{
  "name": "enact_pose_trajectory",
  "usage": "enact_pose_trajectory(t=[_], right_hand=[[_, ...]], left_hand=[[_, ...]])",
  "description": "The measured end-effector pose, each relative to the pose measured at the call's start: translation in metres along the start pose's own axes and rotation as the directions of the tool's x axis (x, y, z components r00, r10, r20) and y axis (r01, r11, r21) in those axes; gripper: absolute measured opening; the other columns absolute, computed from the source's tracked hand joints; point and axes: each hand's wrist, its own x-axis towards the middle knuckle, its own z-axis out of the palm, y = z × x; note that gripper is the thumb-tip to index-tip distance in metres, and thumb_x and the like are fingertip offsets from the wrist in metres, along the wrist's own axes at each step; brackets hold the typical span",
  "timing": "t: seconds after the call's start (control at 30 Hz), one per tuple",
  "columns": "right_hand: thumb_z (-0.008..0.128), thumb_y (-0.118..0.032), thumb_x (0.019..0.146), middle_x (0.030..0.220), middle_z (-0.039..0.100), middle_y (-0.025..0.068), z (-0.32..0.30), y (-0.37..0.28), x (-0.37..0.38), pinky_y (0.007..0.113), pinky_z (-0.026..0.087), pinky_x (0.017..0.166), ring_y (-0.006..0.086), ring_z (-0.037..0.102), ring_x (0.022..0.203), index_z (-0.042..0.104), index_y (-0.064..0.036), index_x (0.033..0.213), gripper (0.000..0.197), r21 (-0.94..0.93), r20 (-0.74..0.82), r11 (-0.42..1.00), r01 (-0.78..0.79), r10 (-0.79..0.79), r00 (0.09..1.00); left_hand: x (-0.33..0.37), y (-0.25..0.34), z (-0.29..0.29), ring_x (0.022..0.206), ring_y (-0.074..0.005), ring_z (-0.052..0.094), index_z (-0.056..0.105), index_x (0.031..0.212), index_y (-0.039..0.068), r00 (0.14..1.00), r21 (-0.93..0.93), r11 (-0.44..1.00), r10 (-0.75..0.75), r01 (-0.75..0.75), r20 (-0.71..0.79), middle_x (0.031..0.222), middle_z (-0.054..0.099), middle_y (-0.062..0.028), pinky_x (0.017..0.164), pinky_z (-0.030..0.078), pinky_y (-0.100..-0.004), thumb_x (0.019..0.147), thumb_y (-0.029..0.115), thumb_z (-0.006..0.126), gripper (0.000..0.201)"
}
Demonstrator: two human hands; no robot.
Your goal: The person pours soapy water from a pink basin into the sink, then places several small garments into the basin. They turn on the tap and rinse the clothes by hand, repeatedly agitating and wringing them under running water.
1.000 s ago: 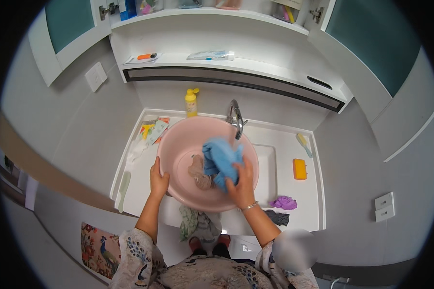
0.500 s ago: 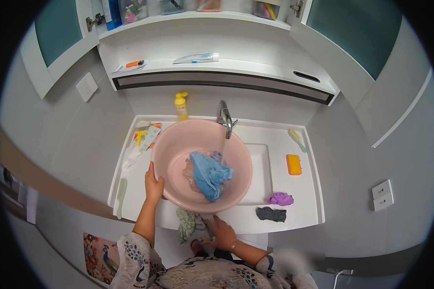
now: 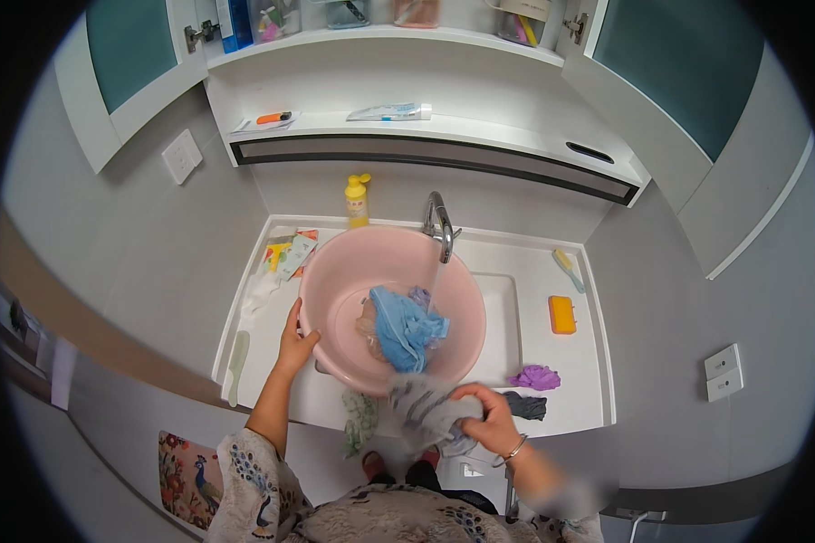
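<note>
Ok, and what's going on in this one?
A person has the left grip on the side of a pink basin, while the right grip holds a grey patterned cloth at the basin's near edge. A blue cloth lies in the basin, and water appears to fall from the tap. A purple cloth lies on the counter to the right.

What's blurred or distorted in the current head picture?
Head view: grey cloth in the right hand smeared, probably by motion; right forearm fading into blur; shelf front bowed by the fisheye; blue cloth in the pink basin fairly sharp.
</note>
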Motion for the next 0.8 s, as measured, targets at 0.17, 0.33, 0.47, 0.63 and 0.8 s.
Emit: enact_pose_trajectory(t=[0.17,0.33,0.47,0.63,0.8], right_hand=[[0.064,-0.008,0.073,0.113,0.054,0.0134,0.003,-0.005,0.041,0.032,0.038,0.094,0.0224,0.052,0.106,0.053,-0.0035,0.111,0.04,-0.241,-0.174,0.947,0.214,-0.259,0.95],[0.065,-0.017,0.078,0.124,0.049,0.0195,-0.025,0.07,0.065,0.036,0.037,0.097,0.0308,0.047,0.116,0.052,-0.0019,0.117,0.043,-0.646,-0.21,0.754,0.121,-0.328,0.921],[0.064,-0.018,0.079,0.125,0.05,0.0201,-0.067,0.132,0.061,0.034,0.038,0.096,0.0308,0.047,0.118,0.053,-0.002,0.117,0.043,-0.489,-0.38,0.867,-0.098,-0.11,0.918],[0.065,-0.02,0.078,0.115,0.055,0.0209,-0.101,0.214,0.091,0.035,0.045,0.086,0.0313,0.055,0.105,0.042,0.0019,0.128,0.059,-0.497,-0.525,0.827,-0.265,-0.043,0.85],[0.064,-0.022,0.08,0.091,0.06,0.0126,-0.095,0.208,0.122,0.035,0.053,0.061,0.0212,0.061,0.077,0.042,0.0035,0.127,0.058,0.434,-0.489,0.752,-0.496,0.659,0.571]], left_hand=[[0.001,0.001,-0.002,0.092,-0.0211,0.057,0.024,0.142,0.012,0.995,-0.103,0.99,-0.098,0.101,0.032,0.116,0.053,-0.0156,0.08,0.049,-0.0308,0.073,0.001,0.061,0.08],[0.004,0.011,0.0,0.086,-0.018,0.056,0.021,0.143,0.014,0.991,0.019,0.992,-0.124,0.123,0.045,0.112,0.053,-0.015,0.07,0.048,-0.0283,0.074,0.003,0.061,0.081],[-0.008,0.028,0.011,0.107,-0.0222,0.053,0.02,0.143,0.011,0.992,0.018,0.995,-0.104,0.103,0.066,0.129,0.045,-0.0158,0.086,0.047,-0.0312,0.073,0.001,0.061,0.082],[0.002,-0.008,0.018,0.118,-0.0235,0.046,0.015,0.145,0.011,0.989,0.082,0.985,0.148,-0.15,0.023,0.137,0.037,-0.0161,0.093,0.041,-0.0307,0.076,-0.002,0.054,0.08],[0.004,-0.016,0.01,0.111,-0.022,0.048,0.013,0.145,0.009,0.999,-0.044,0.999,0.024,-0.022,0.036,0.138,0.035,-0.0156,0.086,0.044,-0.0295,0.077,-0.001,0.051,0.078]])
